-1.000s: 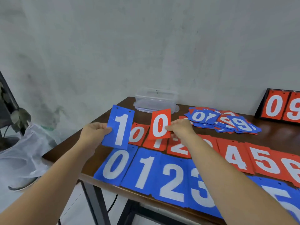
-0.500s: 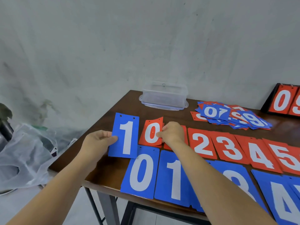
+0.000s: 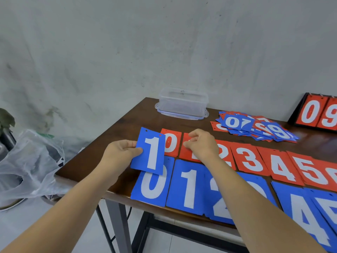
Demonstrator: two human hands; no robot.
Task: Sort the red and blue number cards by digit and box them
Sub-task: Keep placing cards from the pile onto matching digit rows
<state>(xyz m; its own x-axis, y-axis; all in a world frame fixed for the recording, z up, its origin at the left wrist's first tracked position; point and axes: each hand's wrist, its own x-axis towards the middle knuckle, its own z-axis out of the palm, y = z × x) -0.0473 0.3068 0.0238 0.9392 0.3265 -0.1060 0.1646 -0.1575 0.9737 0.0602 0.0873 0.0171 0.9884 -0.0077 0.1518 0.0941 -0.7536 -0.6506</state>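
Left hand [image 3: 120, 154] pinched the blue 1 card [image 3: 148, 151] just left of the red 0 card [image 3: 171, 143] — right hand [image 3: 200, 145], fingers curled, hovered just right of it; grip unclear.

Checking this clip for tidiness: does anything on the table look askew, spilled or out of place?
Nothing spilled or damaged. The heap of mixed cards behind the red row lies jumbled, cards overlapping at all angles. The clear box seems to stand upside down on its lid.
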